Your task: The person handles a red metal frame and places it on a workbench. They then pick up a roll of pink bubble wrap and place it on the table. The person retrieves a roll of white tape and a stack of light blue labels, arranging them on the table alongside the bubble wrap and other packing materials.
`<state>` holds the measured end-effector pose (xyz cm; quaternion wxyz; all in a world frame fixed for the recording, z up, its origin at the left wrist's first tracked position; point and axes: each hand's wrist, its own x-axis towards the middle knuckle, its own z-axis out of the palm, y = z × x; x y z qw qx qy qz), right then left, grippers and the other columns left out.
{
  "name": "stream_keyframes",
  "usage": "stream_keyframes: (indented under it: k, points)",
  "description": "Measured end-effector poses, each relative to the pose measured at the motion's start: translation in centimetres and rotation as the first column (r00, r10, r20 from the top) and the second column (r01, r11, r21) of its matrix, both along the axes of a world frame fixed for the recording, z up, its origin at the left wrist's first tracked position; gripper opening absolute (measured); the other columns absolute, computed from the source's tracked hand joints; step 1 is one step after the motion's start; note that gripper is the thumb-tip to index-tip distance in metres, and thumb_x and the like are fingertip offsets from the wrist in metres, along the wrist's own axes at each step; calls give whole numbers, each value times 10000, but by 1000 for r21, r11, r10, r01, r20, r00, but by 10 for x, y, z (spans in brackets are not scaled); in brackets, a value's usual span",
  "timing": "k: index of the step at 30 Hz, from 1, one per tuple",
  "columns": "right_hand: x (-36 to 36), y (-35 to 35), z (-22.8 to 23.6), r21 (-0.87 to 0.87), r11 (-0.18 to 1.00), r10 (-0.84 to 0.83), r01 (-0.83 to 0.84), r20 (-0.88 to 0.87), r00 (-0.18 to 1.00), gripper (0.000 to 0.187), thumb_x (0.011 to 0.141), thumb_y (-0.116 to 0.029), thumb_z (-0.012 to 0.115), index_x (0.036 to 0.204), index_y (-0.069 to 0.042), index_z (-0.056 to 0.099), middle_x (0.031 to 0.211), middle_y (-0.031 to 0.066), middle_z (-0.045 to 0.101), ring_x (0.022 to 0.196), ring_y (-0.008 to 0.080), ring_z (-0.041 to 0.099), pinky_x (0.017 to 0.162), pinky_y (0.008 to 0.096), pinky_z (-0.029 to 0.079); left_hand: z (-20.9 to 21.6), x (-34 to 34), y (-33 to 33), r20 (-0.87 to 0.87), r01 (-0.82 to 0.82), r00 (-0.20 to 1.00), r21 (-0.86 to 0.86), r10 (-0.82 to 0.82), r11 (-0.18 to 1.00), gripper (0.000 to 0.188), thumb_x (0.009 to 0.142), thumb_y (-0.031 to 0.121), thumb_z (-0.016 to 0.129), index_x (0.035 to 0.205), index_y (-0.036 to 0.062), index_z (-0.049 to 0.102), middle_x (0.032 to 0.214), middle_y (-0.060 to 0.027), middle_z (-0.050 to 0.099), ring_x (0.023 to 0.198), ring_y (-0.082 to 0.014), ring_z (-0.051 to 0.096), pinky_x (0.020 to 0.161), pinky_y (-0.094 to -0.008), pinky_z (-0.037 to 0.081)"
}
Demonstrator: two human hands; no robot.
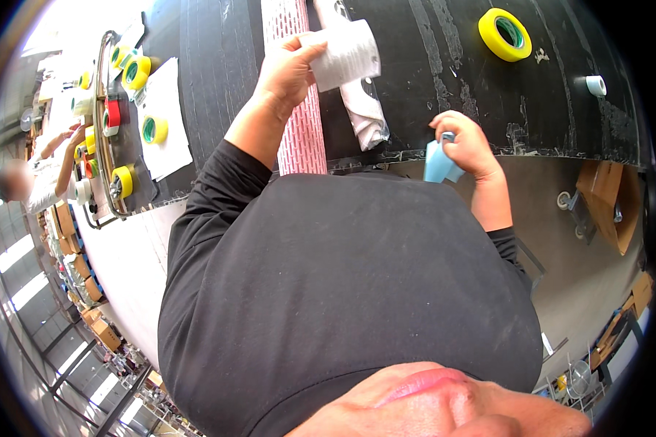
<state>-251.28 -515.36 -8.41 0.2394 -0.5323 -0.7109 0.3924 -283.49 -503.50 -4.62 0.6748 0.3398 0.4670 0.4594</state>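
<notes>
My left hand (288, 69) pinches the edge of a white printed label (348, 55) between thumb and fingers, above the black table. Under that hand runs a long pink-and-white patterned strip (299, 138), partly covered by my wrist. A narrow white wrapped bundle (364, 116) lies just right of the strip, its upper part hidden behind the label. My right hand (464, 144), at the table's near edge, has its fingers closed on a light blue sheet (439, 162) that hangs down past the edge.
Yellow tape rolls (505, 35) and a small white roll (595, 86) stand at the right. More tape rolls lie left, some by white paper sheets (169, 149) near a metal rail (100, 131). A person (44, 178) works beyond it. A cardboard box (606, 204) stands lower right.
</notes>
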Motion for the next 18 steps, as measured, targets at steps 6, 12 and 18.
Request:
stream_keyframes:
  k: [6, 12, 18]
  points:
    - [-55, 7, -5, 132, 988, 91, -76, -112, 990, 119, 657, -11, 577, 748, -67, 630, 855, 73, 646, 831, 289, 630, 729, 366, 514, -28, 32, 8, -157, 45, 985, -133, -66, 990, 269, 867, 98, 682, 1101, 12, 582, 1018, -125, 662, 936, -237, 657, 801, -387, 551]
    - [-70, 14, -3, 255, 965, 92, -52, -146, 985, 132, 637, -12, 593, 744, -75, 636, 814, 64, 621, 799, 288, 616, 703, 375, 512, -25, 42, 11, -534, 15, 840, -149, -93, 989, 319, 839, 96, 709, 1109, -21, 585, 994, -135, 672, 863, -223, 660, 751, -337, 539]
    - [-81, 29, -7, 332, 943, 88, -23, -183, 979, 185, 665, -4, 606, 811, -70, 700, 1134, 82, 644, 987, 290, 610, 875, 371, 498, -50, 39, 12, -442, -43, 897, -75, 6, 996, 313, 818, 54, 707, 1090, -50, 593, 988, -140, 674, 864, -222, 665, 766, -340, 547]
